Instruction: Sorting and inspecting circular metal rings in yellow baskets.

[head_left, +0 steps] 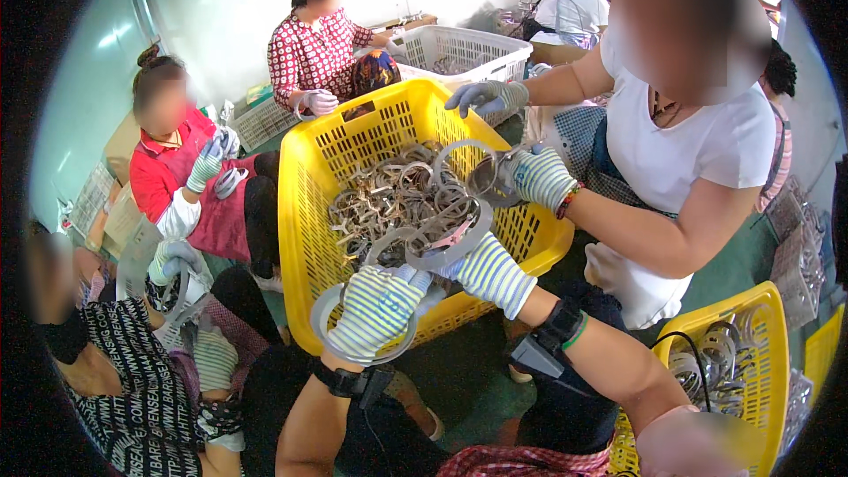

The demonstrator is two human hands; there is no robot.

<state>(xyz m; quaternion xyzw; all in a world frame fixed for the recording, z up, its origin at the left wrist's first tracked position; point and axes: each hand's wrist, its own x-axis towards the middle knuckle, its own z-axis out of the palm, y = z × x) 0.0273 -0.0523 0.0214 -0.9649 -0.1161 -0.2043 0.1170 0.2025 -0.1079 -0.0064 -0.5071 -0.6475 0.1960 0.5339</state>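
My left hand (378, 311), in a striped knit glove, is over the near rim of the yellow crate (305, 238), fingers curled closed. A flat metal ring (320, 311) encircles this hand, and another ring (389, 243) stands just beyond its fingers. My right hand (493, 276), gloved alike, grips a wide metal ring (481, 228) tilted up over the crate. Both hands are close together, fingertips almost meeting. Below them in the crate lies a heap of small metal clamps (375, 199) and rings. What the left fingers pinch is partly hidden.
Across the crate on the right, a co-worker's gloved hand (543, 178) holds metal rings (466, 159); their other hand (486, 97) hovers at the rim. Other people sit at the left and back. A second yellow crate (768, 318) with metal rings stands at lower right, a white crate (468, 44) behind.
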